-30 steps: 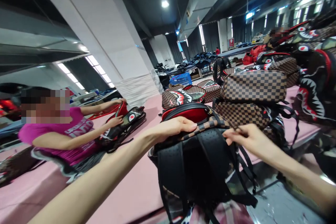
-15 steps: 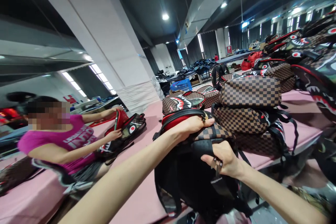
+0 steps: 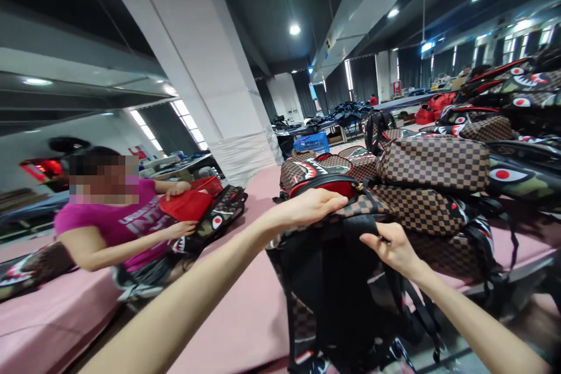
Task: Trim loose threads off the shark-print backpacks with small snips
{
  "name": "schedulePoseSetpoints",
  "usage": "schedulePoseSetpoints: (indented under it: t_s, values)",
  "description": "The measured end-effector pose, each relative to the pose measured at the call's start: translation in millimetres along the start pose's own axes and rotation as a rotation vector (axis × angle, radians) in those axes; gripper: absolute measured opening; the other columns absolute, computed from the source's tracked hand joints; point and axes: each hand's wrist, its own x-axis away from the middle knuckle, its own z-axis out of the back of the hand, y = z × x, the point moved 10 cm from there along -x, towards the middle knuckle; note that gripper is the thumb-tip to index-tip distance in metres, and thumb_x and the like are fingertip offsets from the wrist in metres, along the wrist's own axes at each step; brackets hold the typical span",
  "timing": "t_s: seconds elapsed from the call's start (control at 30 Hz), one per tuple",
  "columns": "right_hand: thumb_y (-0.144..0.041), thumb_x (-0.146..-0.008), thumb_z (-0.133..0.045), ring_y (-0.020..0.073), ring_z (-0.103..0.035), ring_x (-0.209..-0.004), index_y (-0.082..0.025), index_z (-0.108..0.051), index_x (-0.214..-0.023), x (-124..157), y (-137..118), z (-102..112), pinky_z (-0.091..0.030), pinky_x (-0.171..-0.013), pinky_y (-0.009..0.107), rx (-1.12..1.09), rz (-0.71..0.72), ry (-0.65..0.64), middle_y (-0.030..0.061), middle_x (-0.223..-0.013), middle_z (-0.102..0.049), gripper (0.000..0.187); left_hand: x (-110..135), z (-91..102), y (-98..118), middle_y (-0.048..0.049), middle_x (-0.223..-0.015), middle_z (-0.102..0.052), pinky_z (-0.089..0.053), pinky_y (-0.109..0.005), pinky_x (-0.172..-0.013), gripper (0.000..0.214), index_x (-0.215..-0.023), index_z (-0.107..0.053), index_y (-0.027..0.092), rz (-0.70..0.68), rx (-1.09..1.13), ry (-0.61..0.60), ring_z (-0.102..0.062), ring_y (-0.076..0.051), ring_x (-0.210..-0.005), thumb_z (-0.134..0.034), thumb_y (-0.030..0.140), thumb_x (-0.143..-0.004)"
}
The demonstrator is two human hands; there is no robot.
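Note:
A backpack with a black strap side, brown checkered trim and a red-lined opening stands at the edge of the pink table in front of me. My left hand lies over its top rim, fingers curled on the fabric. My right hand pinches the upper part of a black shoulder strap just below the top. Both arms reach in from the bottom of the view.
Stacked checkered and shark-print backpacks fill the table behind and to the right. A person in a pink shirt sits at the left, handling a red-lined bag. A white pillar and a blue crate stand further back.
My right hand has shifted slightly right and up along the strap. My left hand stays on the top rim. The person at the left has opened the bag wider, showing red lining.

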Motion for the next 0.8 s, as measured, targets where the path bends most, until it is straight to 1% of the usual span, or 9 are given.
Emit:
schedulePoseSetpoints:
  t_s: [0.1, 0.2, 0.33, 0.47, 0.53, 0.6, 0.63, 0.7, 0.8]
  values:
    - [-0.035, -0.087, -0.050, 0.0113, -0.049, -0.049, -0.017, -0.061, -0.070, -1, -1, 10, -0.038, -0.051, 0.023, -0.059, 0.007, 0.069, 0.0006, -0.057, -0.057, 0.027, 22, 9.0, -7, -0.0024, -0.088, -0.060, -0.038, -0.025, -0.073, 0.027, -0.090, -0.058, 0.018, -0.065, -0.103, 0.101, -0.052, -0.016, -0.079, -0.046, 0.042, -0.084]
    - [-0.034, -0.086, -0.051, 0.0095, -0.045, -0.045, -0.017, -0.060, -0.066, -2, -9, 13, -0.036, -0.048, 0.022, -0.070, 0.046, 0.113, -0.0010, -0.054, -0.055, 0.028, 24, -4.4, -29, 0.0007, -0.071, -0.050, -0.035, -0.023, -0.060, 0.039, -0.074, -0.051, 0.016, 0.024, 0.097, 0.060, -0.043, -0.012, -0.064, -0.036, 0.050, -0.087]
    - [-0.034, -0.085, -0.051, 0.0088, -0.042, -0.044, -0.017, -0.055, -0.062, -1, -7, 10, -0.033, -0.046, 0.022, -0.029, 0.029, 0.108, -0.0024, -0.051, -0.049, 0.029, 14, -13.0, -35, 0.0041, -0.058, -0.035, -0.025, -0.022, -0.051, 0.050, -0.060, -0.040, 0.017, 0.034, 0.284, 0.018, -0.030, -0.009, -0.053, -0.035, 0.061, -0.083]
    - [-0.035, -0.084, -0.053, 0.0072, -0.032, -0.042, -0.018, -0.041, -0.052, 2, 5, 13, -0.027, -0.042, 0.022, 0.004, -0.050, 0.143, -0.0046, -0.047, -0.036, 0.038, 33, 14.7, -13, 0.0029, -0.059, -0.044, -0.031, -0.023, -0.055, 0.041, -0.061, -0.049, 0.017, -0.062, 0.222, 0.084, -0.036, -0.010, -0.054, -0.047, 0.053, -0.080]
    - [-0.035, -0.083, -0.054, 0.0072, -0.032, -0.042, -0.018, -0.040, -0.052, 2, 6, 14, -0.026, -0.042, 0.022, 0.011, -0.069, 0.149, -0.0048, -0.047, -0.036, 0.038, 63, 36.2, 1, -0.0001, -0.069, -0.055, -0.037, -0.023, -0.065, 0.030, -0.069, -0.058, 0.018, -0.129, 0.168, 0.179, -0.047, -0.013, -0.065, -0.057, 0.047, -0.076]
    - [-0.035, -0.083, -0.054, 0.0074, -0.033, -0.042, -0.018, -0.042, -0.053, 1, 5, 14, -0.027, -0.043, 0.022, 0.016, -0.072, 0.149, -0.0047, -0.047, -0.037, 0.036, 97, 50.2, -10, -0.0030, -0.072, -0.061, -0.040, -0.023, -0.067, 0.031, -0.074, -0.062, 0.017, -0.032, 0.206, 0.299, -0.052, -0.015, -0.069, -0.056, 0.048, -0.075]
    - [-0.034, -0.083, -0.053, 0.0073, -0.033, -0.042, -0.018, -0.041, -0.053, 0, 4, 14, -0.027, -0.043, 0.022, 0.014, -0.071, 0.150, -0.0047, -0.047, -0.037, 0.036, 113, 48.4, -26, -0.0041, -0.069, -0.061, -0.040, -0.024, -0.064, 0.037, -0.072, -0.063, 0.016, 0.083, 0.257, 0.333, -0.053, -0.015, -0.066, -0.052, 0.051, -0.077]
    - [-0.035, -0.083, -0.054, 0.0072, -0.032, -0.042, -0.019, -0.039, -0.051, -1, 2, 13, -0.026, -0.042, 0.022, 0.008, -0.070, 0.149, -0.0049, -0.046, -0.035, 0.038, 134, 22.5, -60, -0.0051, -0.059, -0.060, -0.040, -0.024, -0.057, 0.052, -0.060, -0.061, 0.014, 0.307, 0.365, 0.302, -0.053, -0.015, -0.056, -0.044, 0.059, -0.079]
    - [-0.035, -0.082, -0.055, 0.0075, -0.033, -0.041, -0.019, -0.038, -0.051, 0, 4, 10, -0.026, -0.042, 0.022, 0.007, -0.080, 0.136, -0.0047, -0.046, -0.035, 0.039, 131, -20.4, -80, -0.0035, -0.056, -0.059, -0.040, -0.022, -0.055, 0.051, -0.055, -0.058, 0.013, 0.326, 0.560, 0.334, -0.052, -0.013, -0.055, -0.055, 0.062, -0.071]
